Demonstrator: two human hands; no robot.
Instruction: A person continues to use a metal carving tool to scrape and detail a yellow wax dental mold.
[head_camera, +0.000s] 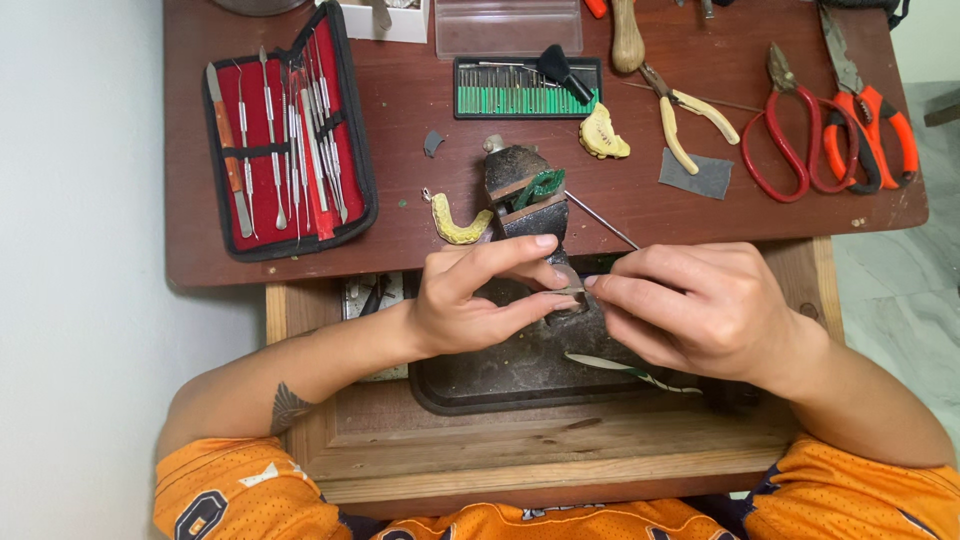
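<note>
A tiny workpiece (572, 292) (too small to identify) is pinched between the fingertips of the left hand (470, 300) and the right hand (690, 305), over the dark tray (500, 380). A slip would likely drop it there. A thin metal tool (603, 222) is gripped by the right hand. The small vise (522, 195) crowds the fingers, the yellow dental cast (457, 222) just beside it.

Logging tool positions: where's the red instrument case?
Head view, far left of the brown table: the open red instrument case, left of the small vise.
</note>
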